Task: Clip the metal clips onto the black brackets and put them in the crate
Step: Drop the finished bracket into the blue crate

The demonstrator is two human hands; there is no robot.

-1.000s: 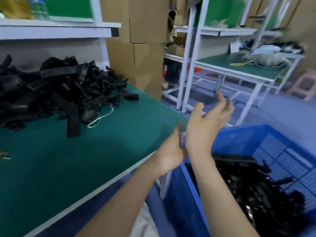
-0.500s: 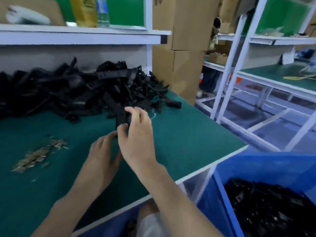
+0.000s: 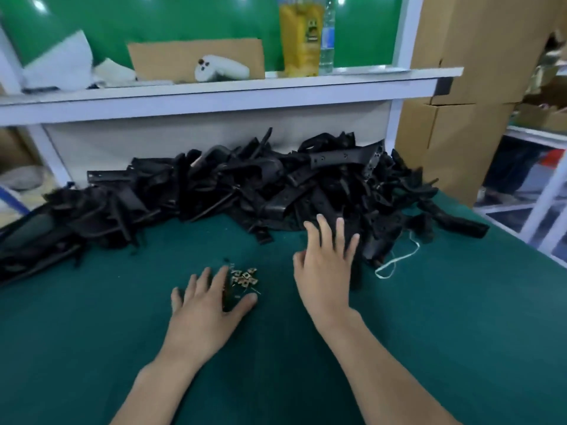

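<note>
The left hand (image 3: 211,305) lies flat on the worktop (image 3: 92,348), fingers spread and holding nothing. Forefinger and thumb frame the small heap of clips (image 3: 244,277), likely to pick one out. The right hand (image 3: 325,262) is also open and empty, its straight fingers reaching over the near edge of the brackets (image 3: 245,185), probably to take one. The brackets are piled along the far side under the shelf (image 3: 214,93). A white string (image 3: 395,262) lies right of the hand. The crate is out of view.

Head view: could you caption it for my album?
Open left hand at the metal clips, open right hand at the black brackets.
</note>
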